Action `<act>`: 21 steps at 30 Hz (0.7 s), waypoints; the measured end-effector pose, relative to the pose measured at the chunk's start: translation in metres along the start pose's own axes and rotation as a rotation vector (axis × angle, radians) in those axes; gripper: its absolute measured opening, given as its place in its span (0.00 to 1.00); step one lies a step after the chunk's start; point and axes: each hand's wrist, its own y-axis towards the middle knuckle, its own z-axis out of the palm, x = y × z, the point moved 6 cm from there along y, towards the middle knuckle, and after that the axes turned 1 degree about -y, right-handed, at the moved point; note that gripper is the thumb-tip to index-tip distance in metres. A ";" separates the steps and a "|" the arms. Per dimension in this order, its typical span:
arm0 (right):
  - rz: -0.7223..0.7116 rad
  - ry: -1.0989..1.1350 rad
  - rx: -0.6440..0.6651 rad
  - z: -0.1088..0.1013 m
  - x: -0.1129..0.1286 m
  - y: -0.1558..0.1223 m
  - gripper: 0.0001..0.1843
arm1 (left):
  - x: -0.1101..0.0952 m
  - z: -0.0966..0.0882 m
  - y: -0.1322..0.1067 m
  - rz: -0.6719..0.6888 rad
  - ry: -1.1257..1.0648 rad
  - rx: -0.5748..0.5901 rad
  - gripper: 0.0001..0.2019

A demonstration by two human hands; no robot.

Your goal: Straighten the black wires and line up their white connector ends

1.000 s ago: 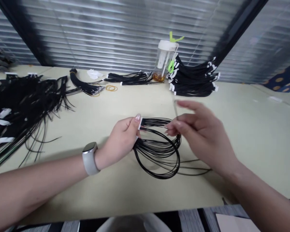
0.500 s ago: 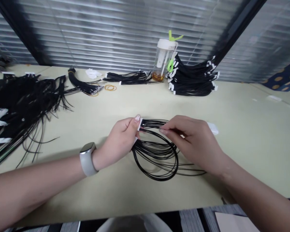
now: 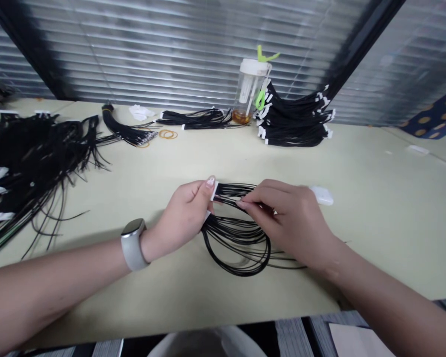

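Note:
My left hand (image 3: 188, 210) is closed on the white connectors (image 3: 214, 191) at the left end of a black wire harness (image 3: 241, 229), with the thumb on top. From there the wires run right, and several curve down into a loop above the table. Beside the connector, my right hand (image 3: 290, 213) pinches black wire between thumb and forefinger; how many strands it holds cannot be made out. The far ends of the harness pass behind the right hand and are partly hidden.
A heap of black wires (image 3: 33, 158) lies on the left. Along the back are a tied wire bundle (image 3: 121, 129), rubber bands (image 3: 168, 134), a flat harness (image 3: 196, 119), a clear bottle (image 3: 245, 91) and stacked harnesses (image 3: 295, 121). A white case (image 3: 322, 196) sits beyond my right hand.
My right hand has shifted slightly left and down along the wires, closer to the connector. The white case shows more fully. My left hand keeps its hold.

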 end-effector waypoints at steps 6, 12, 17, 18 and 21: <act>-0.005 -0.028 -0.003 -0.001 0.002 0.000 0.06 | -0.002 0.001 0.001 0.014 0.007 0.009 0.23; 0.012 -0.032 0.024 0.001 0.003 0.000 0.08 | -0.005 0.001 0.000 0.037 0.023 0.007 0.22; -0.013 -0.102 0.014 0.002 0.005 0.000 0.09 | -0.006 0.001 -0.001 0.028 0.007 0.009 0.22; -0.026 -0.123 0.008 0.003 0.006 -0.001 0.10 | -0.006 0.001 -0.001 0.027 0.006 0.009 0.22; -0.068 -0.179 -0.001 0.005 0.010 -0.003 0.11 | -0.007 0.001 -0.001 0.021 0.012 0.002 0.22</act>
